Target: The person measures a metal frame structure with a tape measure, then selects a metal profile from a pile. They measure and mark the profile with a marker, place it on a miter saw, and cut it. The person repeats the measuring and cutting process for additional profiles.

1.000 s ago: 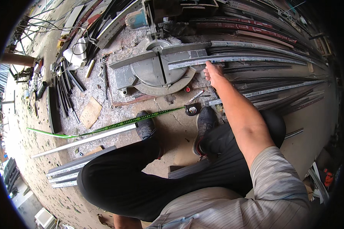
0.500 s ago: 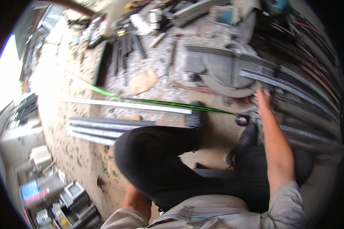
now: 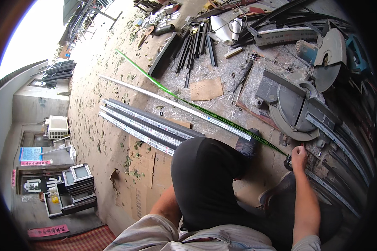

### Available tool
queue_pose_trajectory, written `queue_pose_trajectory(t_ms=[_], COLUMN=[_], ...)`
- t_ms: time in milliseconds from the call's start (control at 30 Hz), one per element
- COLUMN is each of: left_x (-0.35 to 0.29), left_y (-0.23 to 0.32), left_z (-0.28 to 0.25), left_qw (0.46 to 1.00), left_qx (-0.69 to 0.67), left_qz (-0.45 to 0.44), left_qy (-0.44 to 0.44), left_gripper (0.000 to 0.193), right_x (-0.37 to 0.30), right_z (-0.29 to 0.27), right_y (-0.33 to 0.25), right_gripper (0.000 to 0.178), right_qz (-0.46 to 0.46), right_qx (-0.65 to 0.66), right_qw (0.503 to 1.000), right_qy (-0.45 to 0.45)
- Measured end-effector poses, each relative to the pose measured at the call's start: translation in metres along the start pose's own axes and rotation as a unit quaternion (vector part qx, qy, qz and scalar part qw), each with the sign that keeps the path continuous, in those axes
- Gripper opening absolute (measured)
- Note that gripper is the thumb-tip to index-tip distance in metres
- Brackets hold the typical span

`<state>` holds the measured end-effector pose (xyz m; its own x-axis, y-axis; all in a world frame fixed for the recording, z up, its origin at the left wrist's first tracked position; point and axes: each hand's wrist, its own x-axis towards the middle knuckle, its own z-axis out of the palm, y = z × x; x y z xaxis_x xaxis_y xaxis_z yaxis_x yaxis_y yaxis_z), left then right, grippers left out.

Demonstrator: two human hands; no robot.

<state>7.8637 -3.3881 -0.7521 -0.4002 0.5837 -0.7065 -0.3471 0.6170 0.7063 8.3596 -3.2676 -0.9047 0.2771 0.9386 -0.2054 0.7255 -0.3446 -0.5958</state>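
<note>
My right hand (image 3: 299, 158) is closed in a fist close to the front of the mitre saw's base (image 3: 290, 109). Whatever the fingers hold, if anything, is hidden. Just left of it sits the black case of a tape measure (image 3: 287, 163); I cannot tell whether the hand touches it. From the case a long green tape blade (image 3: 222, 118) runs out to the far left. Beside the blade lies a long pale metal profile (image 3: 176, 103), its near end by my shoe (image 3: 247, 144). My left forearm (image 3: 167, 205) goes down behind my knee, which hides the hand.
Several wrapped profiles (image 3: 142, 125) lie left of my knee over cardboard (image 3: 144, 180). The saw's round blade (image 3: 330, 74) stands raised at the right. Dark offcuts (image 3: 192, 48) and a cardboard piece (image 3: 206, 89) lie farther off. More long profiles (image 3: 339, 138) crowd the right side.
The view has turned, so the scene sits differently. My right hand, with fingers stretched near the saw before, is now closed beside the tape case. The green tape is still drawn out.
</note>
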Motion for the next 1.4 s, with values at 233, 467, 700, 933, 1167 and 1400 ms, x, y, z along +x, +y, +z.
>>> queue_pose_trajectory(t_ms=[233,467,700,933,1167,1400], left_x=[0.005,0.008,0.025,0.057,0.072,0.085], left_y=[-0.002,-0.002,0.002,0.003,0.015,0.022], left_z=[0.007,0.004,0.010,0.002,0.001,-0.001], left_qw=[1.000,1.000,1.000,0.999,0.999,0.998], left_qx=[-0.015,-0.018,-0.020,-0.021,-0.017,-0.015], left_qz=[0.000,-0.005,-0.005,-0.015,-0.027,-0.039], left_qy=[-0.013,-0.013,-0.016,-0.037,-0.043,-0.040], left_gripper=[0.035,0.036,0.036,0.037,0.038,0.038], right_x=[-0.035,-0.058,-0.060,-0.029,0.039,0.107], right_z=[0.012,-0.001,0.000,0.019,-0.046,-0.083], right_y=[-0.011,-0.034,-0.032,-0.010,-0.022,-0.027], right_gripper=[0.024,0.049,0.058,0.023,0.038,0.060], right_qz=[-0.123,-0.156,-0.103,-0.035,0.259,0.382], right_qx=[-0.088,-0.184,-0.224,-0.040,0.119,0.294], right_qw=[0.985,0.962,0.953,0.997,0.919,0.820], right_qy=[-0.081,-0.128,-0.178,0.050,0.273,0.309])
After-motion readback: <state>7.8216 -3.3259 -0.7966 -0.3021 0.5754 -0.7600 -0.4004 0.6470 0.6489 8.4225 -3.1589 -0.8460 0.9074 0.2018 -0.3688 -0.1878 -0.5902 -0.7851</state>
